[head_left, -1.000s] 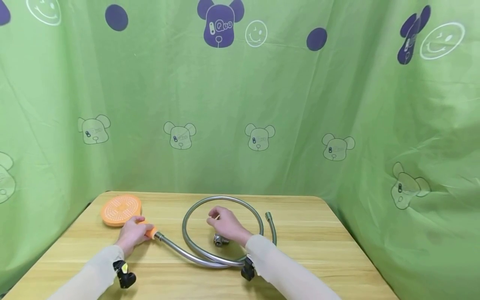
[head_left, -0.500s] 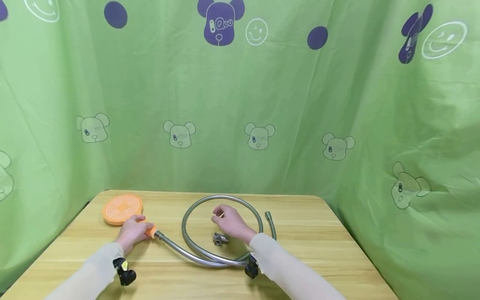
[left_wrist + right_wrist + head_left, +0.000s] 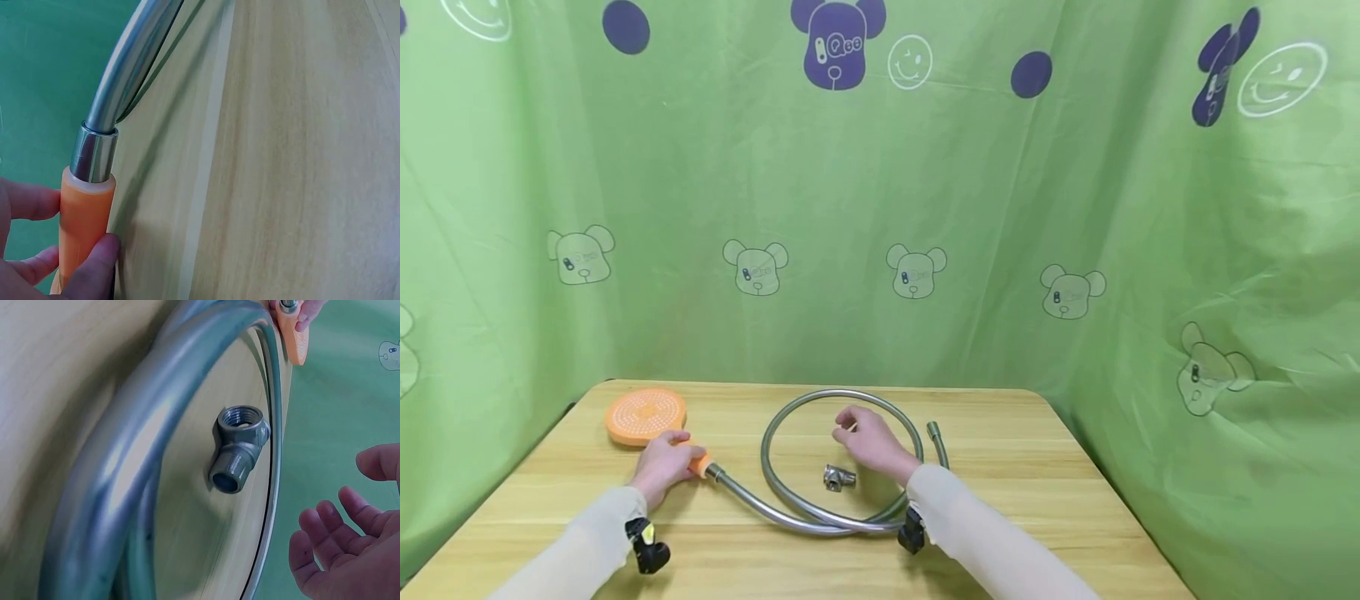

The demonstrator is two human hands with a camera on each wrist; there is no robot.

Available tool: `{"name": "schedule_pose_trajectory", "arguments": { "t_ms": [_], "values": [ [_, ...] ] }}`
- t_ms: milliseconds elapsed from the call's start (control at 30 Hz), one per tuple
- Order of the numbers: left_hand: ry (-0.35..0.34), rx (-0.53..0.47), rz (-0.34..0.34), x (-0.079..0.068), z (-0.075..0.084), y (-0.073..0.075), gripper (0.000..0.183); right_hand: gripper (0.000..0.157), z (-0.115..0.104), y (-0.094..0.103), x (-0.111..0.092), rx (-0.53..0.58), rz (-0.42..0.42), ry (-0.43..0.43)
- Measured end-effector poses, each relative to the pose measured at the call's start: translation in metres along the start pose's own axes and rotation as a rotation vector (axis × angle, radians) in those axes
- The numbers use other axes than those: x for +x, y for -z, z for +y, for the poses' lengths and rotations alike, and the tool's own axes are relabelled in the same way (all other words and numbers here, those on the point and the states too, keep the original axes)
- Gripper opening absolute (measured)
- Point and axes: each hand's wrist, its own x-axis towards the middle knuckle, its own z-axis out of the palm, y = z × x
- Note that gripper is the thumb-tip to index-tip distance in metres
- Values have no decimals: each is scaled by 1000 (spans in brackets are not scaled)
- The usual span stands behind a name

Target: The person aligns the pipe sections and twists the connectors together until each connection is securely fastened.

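An orange shower head (image 3: 646,415) lies spray face up at the table's left. My left hand (image 3: 664,468) pinches its handle, thumb and fingers on either side of the orange grip (image 3: 85,215) in the left wrist view. A silver hose (image 3: 805,523) joins the handle by a metal collar (image 3: 95,154) and loops across the table. Inside the loop sits a small metal tee fitting (image 3: 838,477), its threaded opening upward in the right wrist view. My right hand (image 3: 872,442) is over the loop, beyond the fitting and apart from it, fingers loosely bent and holding nothing.
The hose's free end (image 3: 933,430) points away at the right, outside the loop. Black wrist cameras (image 3: 647,546) are strapped on both wrists. A wooden table (image 3: 1045,500) carries everything, with a green printed curtain (image 3: 850,183) behind and at both sides.
My right hand has moved to the right, off the tee fitting, which now shows fully. The left hand keeps its hold on the shower head handle.
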Motion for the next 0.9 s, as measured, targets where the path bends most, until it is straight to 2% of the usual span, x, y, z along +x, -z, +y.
{"name": "schedule_pose_trajectory", "arguments": {
  "t_ms": [333,633,733,900],
  "values": [
    [-6,37,5,-4,3,0,61,29,9,7,-4,-11,10,-23],
    [-22,149,48,-4,7,2,61,28,18,18,-5,-46,41,-30],
    [-41,188,65,-4,11,2,58,28,21,21,-5,-66,51,-27],
    [-91,307,93,-7,22,0,52,29,24,25,-6,-69,52,-45]
  ]
}}
